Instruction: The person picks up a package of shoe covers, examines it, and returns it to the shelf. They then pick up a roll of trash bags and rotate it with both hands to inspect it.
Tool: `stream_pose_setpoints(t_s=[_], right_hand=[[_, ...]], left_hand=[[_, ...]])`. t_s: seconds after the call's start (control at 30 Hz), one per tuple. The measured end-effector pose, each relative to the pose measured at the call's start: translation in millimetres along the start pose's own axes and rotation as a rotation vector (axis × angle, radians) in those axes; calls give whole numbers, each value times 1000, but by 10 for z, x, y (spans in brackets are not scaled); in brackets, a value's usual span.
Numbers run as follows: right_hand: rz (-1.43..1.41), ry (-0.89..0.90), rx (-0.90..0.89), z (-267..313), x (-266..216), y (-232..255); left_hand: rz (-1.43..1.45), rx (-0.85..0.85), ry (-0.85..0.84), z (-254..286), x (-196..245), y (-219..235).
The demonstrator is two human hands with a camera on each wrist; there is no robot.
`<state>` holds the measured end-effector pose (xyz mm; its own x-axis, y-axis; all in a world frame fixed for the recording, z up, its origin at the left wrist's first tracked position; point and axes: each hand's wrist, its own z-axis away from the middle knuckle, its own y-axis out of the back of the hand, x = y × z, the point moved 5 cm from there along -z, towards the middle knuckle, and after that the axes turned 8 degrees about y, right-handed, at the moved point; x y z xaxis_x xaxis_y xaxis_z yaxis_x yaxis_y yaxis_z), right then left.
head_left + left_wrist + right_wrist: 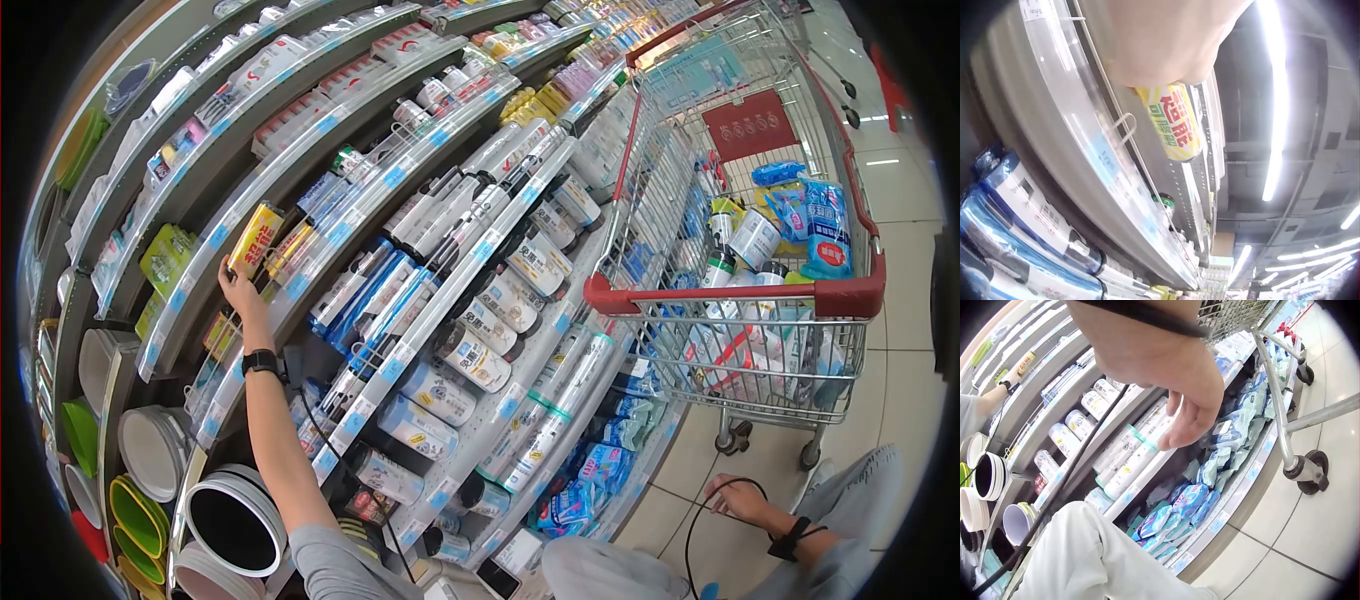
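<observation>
My left hand [241,292] reaches up to a shelf and grips the lower end of a yellow roll-shaped pack [257,236] with large red characters. In the left wrist view the same yellow pack [1177,125] juts out beneath the hand, its far end pointing along the shelf. Similar yellow packs [292,250] lie on the shelf right beside it. Low over the floor hangs my right hand [738,500], its fingers loosely curled around nothing. The right wrist view shows that right hand [1160,381] in front of shelves of white canisters [1125,465].
A shopping cart [735,298] with several packs and bottles stands at the right. Tiered shelves run along the left, with stacked bins [235,520] at the lower left. Blue bags [590,490] fill the bottom shelf. A black cable [1054,500] runs between my wrists.
</observation>
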<state>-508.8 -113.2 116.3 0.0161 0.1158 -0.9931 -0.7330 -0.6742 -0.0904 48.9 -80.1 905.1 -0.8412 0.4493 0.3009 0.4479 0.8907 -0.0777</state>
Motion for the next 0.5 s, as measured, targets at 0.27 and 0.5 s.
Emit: stream_pose_setpoints(t_s=[0.27, 0.5], right_hand=[[-85, 152, 235, -109, 25, 190], [-94, 300, 351, 183, -67, 258]], left_hand=[[199, -6, 266, 1165, 646, -489], [505, -496, 643, 3826, 1272, -872]])
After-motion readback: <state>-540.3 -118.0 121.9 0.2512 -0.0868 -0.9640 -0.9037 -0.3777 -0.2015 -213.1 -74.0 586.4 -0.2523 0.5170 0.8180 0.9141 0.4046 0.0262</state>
